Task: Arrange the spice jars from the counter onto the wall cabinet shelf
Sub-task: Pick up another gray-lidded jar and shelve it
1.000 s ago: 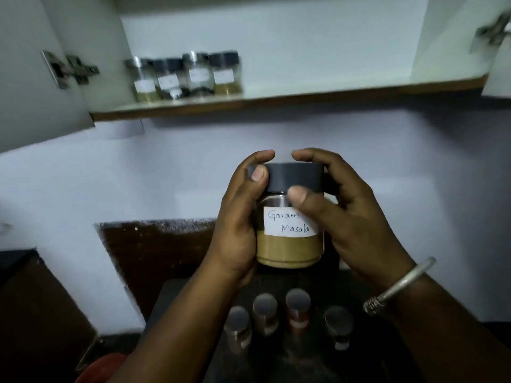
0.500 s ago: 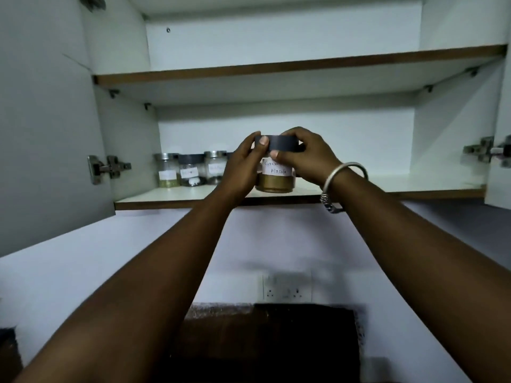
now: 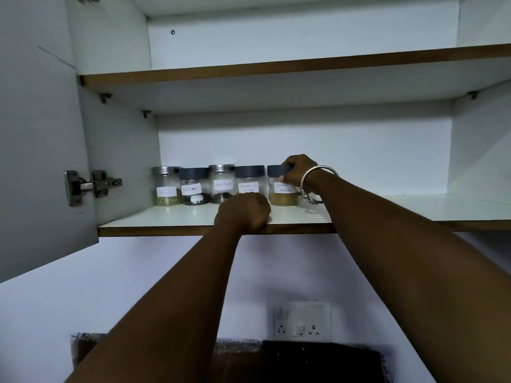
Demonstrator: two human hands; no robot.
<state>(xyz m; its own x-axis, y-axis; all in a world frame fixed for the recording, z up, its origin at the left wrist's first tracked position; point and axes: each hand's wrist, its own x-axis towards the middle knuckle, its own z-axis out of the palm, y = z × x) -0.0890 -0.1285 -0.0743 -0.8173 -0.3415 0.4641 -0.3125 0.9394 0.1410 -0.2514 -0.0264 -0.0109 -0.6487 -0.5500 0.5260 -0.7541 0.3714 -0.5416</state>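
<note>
The garam masala jar, glass with a dark lid and a white label, stands on the lower cabinet shelf at the right end of a row of jars. My right hand grips its lid from the right. Left of it stand several labelled jars: one with a dark lid, a steel-lidded black pepper jar, another dark-lidded jar and a steel-lidded jar of greenish spice. My left hand rests as a closed fist on the shelf's front edge, holding nothing.
The upper shelf is bare. The open left cabinet door with its hinge stands at the left. The lower shelf is bare to the right of the jars. A wall socket sits below on the white wall.
The jar went from both hands at the shelf's front edge to standing in the row at the back. My left hand let go and dropped to the shelf edge.
</note>
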